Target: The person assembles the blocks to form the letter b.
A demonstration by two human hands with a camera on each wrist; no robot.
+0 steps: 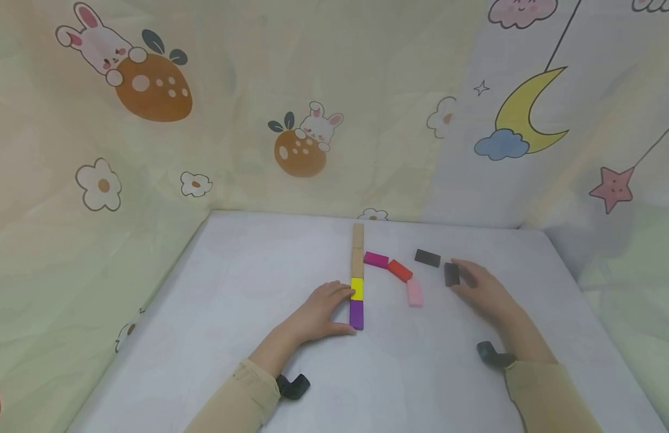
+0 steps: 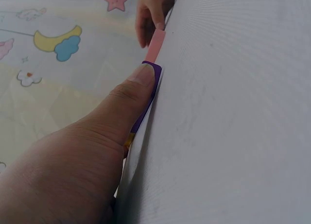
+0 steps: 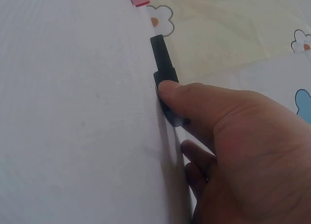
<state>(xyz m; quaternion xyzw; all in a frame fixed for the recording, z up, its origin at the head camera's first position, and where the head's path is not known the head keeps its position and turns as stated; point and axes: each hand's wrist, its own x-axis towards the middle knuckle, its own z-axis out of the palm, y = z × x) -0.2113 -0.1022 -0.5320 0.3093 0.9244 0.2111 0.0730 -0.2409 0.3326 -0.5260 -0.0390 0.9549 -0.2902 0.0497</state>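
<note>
A straight row of flat blocks lies on the white table (image 1: 248, 313): two wooden blocks (image 1: 358, 249), a yellow block (image 1: 357, 288) and a purple block (image 1: 356, 314). My left hand (image 1: 342, 310) rests against the row's left side. Its thumb (image 2: 131, 95) presses on the purple block (image 2: 151, 90). To the right, my right hand (image 1: 465, 278) lies flat, fingertips touching a black block (image 1: 451, 274). In the right wrist view the thumb (image 3: 170, 90) sits on that black block (image 3: 172, 114). A second black block (image 1: 427, 258) lies just beyond.
Magenta (image 1: 375, 259), red (image 1: 400, 270) and pink (image 1: 414, 293) blocks lie loose between the row and the black ones. Cartoon-print curtains (image 1: 313, 120) wall the table at the back and on both sides. The table's left half and its front strip are bare white cloth.
</note>
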